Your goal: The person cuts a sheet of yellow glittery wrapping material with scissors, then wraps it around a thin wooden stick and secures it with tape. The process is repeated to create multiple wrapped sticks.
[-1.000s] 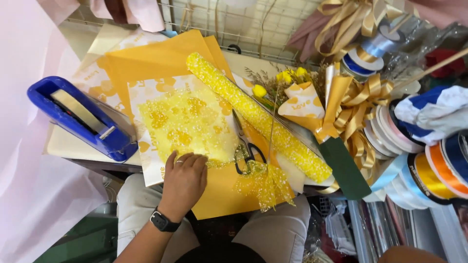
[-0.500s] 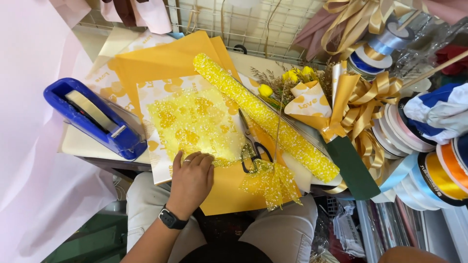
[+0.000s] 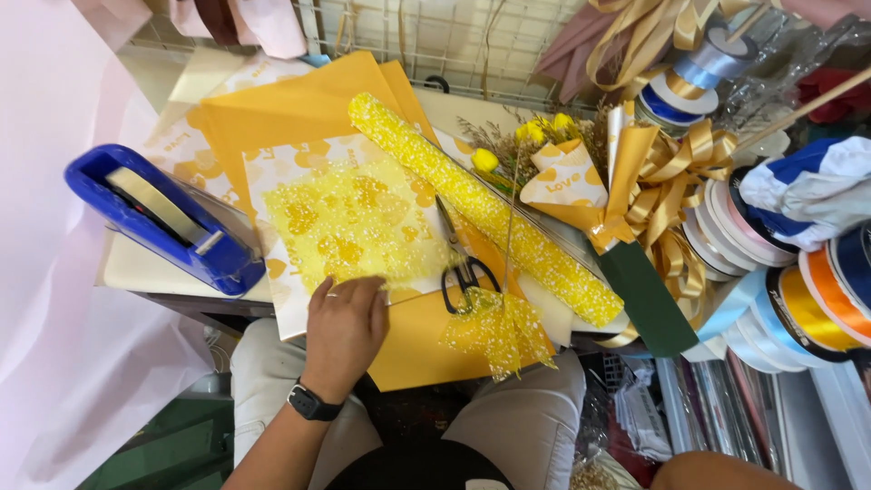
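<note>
Mesh (image 3: 349, 231), a yellow square of it, lies in the middle of the frame on a white sheet (image 3: 290, 299) printed with yellow hearts, and that sits on orange paper (image 3: 299, 104). The left hand (image 3: 345, 327) is at the lower centre, palm down, fingers curled onto the near edge of the mesh and sheet; looks like it's pressing or pinching that edge, though I can't quite tell which from this angle. Black watch (image 3: 308, 402) on that wrist. The right hand isn't in the frame at all.

Just right of the hand are black-handled scissors (image 3: 463, 263), lying on the paper, blades pointing up the frame. A long roll (image 3: 481, 209) of yellow mesh runs diagonally from upper centre to lower right. Blue tape dispenser (image 3: 159, 218) sits at the left. Small bouquet (image 3: 544, 163) with gold ribbon (image 3: 671, 181) at the upper right, ribbon spools (image 3: 798, 299) stacked along the right edge.
</note>
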